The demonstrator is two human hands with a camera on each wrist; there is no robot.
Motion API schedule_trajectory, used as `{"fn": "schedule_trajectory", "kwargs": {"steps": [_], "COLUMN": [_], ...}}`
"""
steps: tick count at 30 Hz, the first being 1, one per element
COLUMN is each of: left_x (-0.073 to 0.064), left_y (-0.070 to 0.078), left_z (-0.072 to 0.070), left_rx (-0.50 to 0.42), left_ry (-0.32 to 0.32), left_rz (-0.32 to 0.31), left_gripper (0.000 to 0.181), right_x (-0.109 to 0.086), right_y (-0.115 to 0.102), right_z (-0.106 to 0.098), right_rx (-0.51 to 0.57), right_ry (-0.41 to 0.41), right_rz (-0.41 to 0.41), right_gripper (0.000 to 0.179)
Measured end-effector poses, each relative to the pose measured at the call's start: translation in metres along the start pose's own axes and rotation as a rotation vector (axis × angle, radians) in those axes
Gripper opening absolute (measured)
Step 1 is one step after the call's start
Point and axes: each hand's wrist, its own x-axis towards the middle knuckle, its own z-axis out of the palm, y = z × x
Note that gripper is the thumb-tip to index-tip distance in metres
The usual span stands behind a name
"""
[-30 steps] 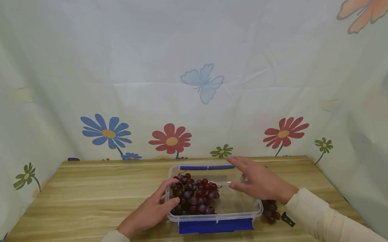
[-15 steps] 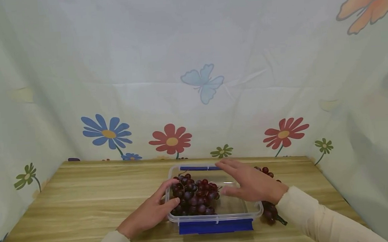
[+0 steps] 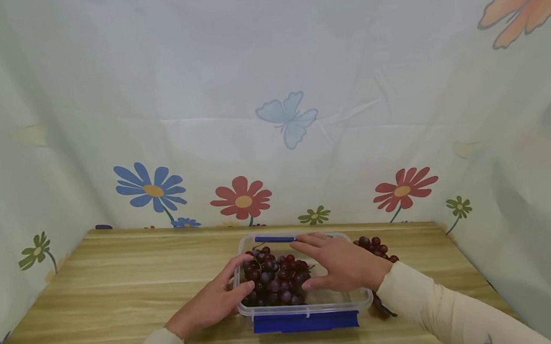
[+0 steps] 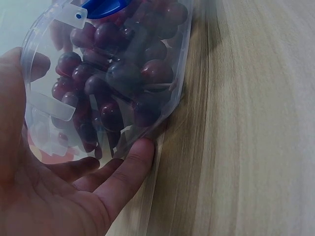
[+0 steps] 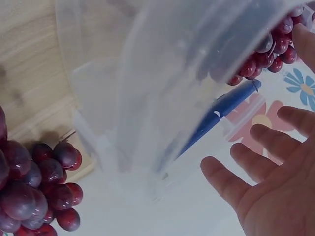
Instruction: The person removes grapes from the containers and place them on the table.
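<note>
A clear plastic food box [image 3: 326, 308] with blue clips stands on the table, lidless. Dark red grapes [image 3: 277, 279] fill its left part. My left hand [image 3: 217, 300] grips the box's left side; in the left wrist view the thumb hooks over the rim and the fingers lie against the outside wall [image 4: 170, 101]. Over the right half of the box hovers my right hand [image 3: 342, 262], palm down with spread, nearly straight fingers. The right wrist view shows that hand [image 5: 275, 182] with nothing held, the grapes in the box beyond its fingertips.
Another bunch of grapes [image 3: 377, 247] lies right of the box, partly behind my right forearm. A dark piece with a stalk-like end [image 3: 383, 308] lies near the box's front right corner. The wooden table [image 3: 158, 268] meets a flower-printed cloth [image 3: 198, 145] at the back.
My right hand has moved left over the box, toward the grapes inside. More of the bunch outside shows behind it. The left hand keeps its grip in the same place.
</note>
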Motion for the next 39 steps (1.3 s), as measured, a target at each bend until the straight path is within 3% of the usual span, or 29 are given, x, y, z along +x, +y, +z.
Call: {"fn": "schedule_trajectory", "kwargs": {"steps": [17,30,39], "left_x": [0.001,0.005,0.001], "left_y": [0.001,0.000,-0.002], "left_z": [-0.002,0.000,0.001], "left_rx": [-0.040,-0.036,-0.016], "left_ry": [-0.030,-0.032,-0.006], "left_rz": [0.003,0.002,-0.009], "left_gripper": [0.054,0.056,0.053], "right_x": [0.021,0.024,0.027], "right_y": [-0.014,-0.016,-0.021], "right_z": [0.005,0.009,0.011], "right_rx": [-0.254,-0.241,-0.408], "right_ry": [-0.066,-0.108,-0.167], "right_rz": [-0.133,-0.098,-0.129], "right_gripper": [0.086,0.091,0.089]}}
